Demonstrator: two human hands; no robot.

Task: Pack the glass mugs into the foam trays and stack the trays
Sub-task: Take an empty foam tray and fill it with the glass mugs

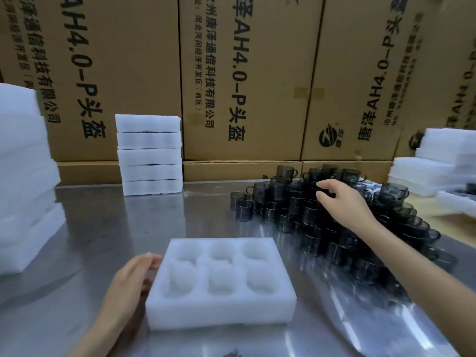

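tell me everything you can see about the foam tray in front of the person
The foam tray is a thick white rectangular block of soft-looking foam with six rounded pockets in two rows of three, all empty. It lies flat on the metal table, pockets upward, nearest the camera. The left hand rests against its left edge. No mug touches it.

This is a packing station in a warehouse or factory stockroom. Tall brown cartons [247,78] printed with product codes and a company name are stacked as a wall right behind a steel desk [90,253]. Goods lie on the desk in bulk: a big heap of identical dark glass mugs [296,210], one open foam tray [221,284] with six pockets, a neat stack of closed trays [149,154], and more white foam [23,176] piled at both sides.
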